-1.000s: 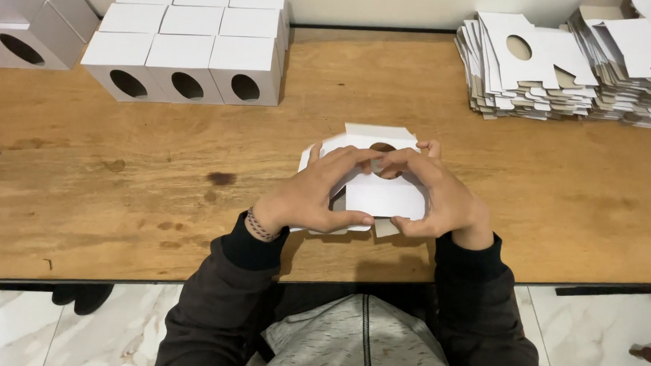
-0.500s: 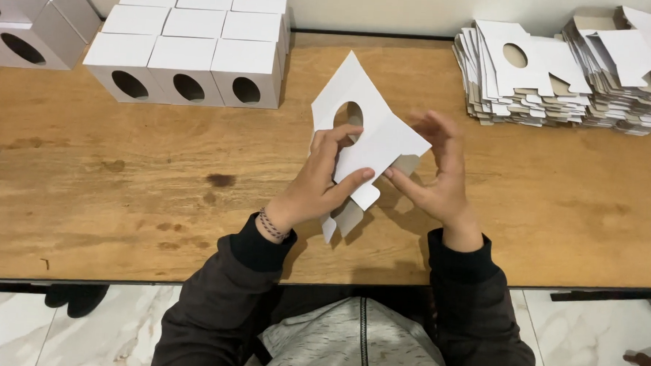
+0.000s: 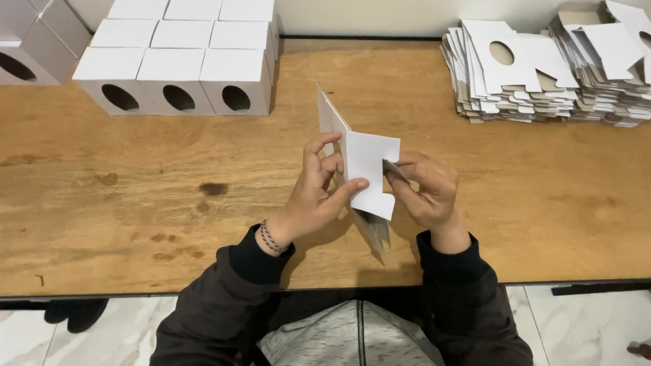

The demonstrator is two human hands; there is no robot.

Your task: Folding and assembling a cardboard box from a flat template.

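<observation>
Half a second earlier the white card blank (image 3: 361,166) had been held up flat, its oval cut-out facing the camera; at this moment it had been turned edge-on and partly folded, so the cut-out no longer showed and one panel stood at an angle to the next (a sign, I judged, that the flat sheet was being worked into a box shape). It was held above the tabletop (image 3: 119,218), in front of the person's chest. The left hand (image 3: 316,193) had its fingers clamped on the blank's left side, thumb across the front panel, while the right hand (image 3: 427,191) pinched a flap at the blank's right edge, fingers together on it. At the far left stood a block of finished white boxes (image 3: 177,70), square, set in rows, the nearest row showing dark oval holes; more of the same kind (image 3: 17,41) lay tilted at the left edge. At the far right lay two stacks of flat white blanks (image 3: 565,65) with oval cut-outs. No labels or signs showed.
</observation>
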